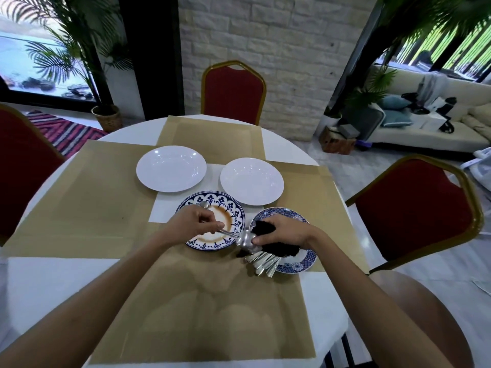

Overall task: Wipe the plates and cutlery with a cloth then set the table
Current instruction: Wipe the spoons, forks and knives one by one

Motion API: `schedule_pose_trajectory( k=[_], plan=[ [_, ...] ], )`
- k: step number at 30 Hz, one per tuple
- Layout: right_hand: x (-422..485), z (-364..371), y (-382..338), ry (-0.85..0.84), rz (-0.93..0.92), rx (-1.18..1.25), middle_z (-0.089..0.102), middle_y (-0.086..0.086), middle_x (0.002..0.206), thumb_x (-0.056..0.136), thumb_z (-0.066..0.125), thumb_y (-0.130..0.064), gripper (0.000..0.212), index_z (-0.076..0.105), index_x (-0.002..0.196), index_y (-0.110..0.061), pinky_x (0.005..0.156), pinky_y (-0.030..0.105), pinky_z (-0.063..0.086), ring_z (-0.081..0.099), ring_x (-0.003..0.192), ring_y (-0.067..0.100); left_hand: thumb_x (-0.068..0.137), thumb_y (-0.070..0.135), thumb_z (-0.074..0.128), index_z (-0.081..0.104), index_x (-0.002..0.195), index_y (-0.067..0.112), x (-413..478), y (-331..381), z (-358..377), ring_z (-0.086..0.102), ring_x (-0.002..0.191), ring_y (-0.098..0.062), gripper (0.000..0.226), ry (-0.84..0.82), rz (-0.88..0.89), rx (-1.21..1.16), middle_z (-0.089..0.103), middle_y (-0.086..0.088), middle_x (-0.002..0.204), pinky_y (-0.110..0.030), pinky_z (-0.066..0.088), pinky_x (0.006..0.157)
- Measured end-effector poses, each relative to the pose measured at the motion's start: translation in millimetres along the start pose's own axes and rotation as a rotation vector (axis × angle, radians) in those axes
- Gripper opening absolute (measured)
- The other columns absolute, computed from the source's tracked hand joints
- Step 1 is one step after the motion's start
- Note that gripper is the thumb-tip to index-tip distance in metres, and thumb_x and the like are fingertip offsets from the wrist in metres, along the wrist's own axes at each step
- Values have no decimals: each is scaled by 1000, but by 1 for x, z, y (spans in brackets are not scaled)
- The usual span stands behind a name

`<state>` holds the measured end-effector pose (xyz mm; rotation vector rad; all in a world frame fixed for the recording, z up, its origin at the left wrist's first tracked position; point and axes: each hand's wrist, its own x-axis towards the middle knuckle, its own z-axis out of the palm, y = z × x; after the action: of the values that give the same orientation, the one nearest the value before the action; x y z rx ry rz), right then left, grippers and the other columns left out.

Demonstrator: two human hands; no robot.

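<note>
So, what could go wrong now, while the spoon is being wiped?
1. The left hand holds the spoon low over the stained plate; a slip could drop it into the brown residue.
2. The cutlery sticks out past the rim of the small plate, right under the right hand and cloth; a nudge might push pieces off or tip the plate.

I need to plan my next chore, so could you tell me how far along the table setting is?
Early. The two white plates look clean but sit bunched mid-table. In hand: the left hand holds a spoon while the right hand rubs it with the black cloth. Left: the cutlery pile, the brown-stained plate, and laying everything on the placemats.
</note>
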<state>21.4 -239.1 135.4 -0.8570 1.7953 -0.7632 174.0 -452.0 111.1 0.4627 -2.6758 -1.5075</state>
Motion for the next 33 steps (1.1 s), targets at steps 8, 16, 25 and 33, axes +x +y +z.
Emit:
schedule_pose_trajectory(
  k=[8,16,25,33],
  plan=[
    [7,23,7,225,-79,299,65,7,75,88,70,-18,11,61,84,-13,50,23,47,58,56,14,86,34,68,35,129,14,16,14,29,68,79,-16,57,402,-349,-588,62,-6,107,-25,51,60],
    [27,53,20,465,-92,245,65,-1,76,81,76,-26,22,63,93,-13,59,25,46,59,64,9,89,26,63,65,101,11,15,20,60,59,92,-16,19,310,-347,-478,66,-2,95,-23,40,74],
    [18,27,17,830,-108,460,65,3,86,87,68,-10,24,60,105,-24,59,29,47,60,67,17,98,23,50,55,93,20,2,15,42,67,83,-30,8,201,-288,-518,66,-11,87,-45,52,72],
    [32,26,7,900,-210,-120,58,1,98,86,69,-19,26,72,112,-22,79,28,46,56,91,15,85,8,68,58,97,21,-7,34,62,66,67,-14,20,-60,-226,-533,70,0,89,-24,54,52]
  ],
)
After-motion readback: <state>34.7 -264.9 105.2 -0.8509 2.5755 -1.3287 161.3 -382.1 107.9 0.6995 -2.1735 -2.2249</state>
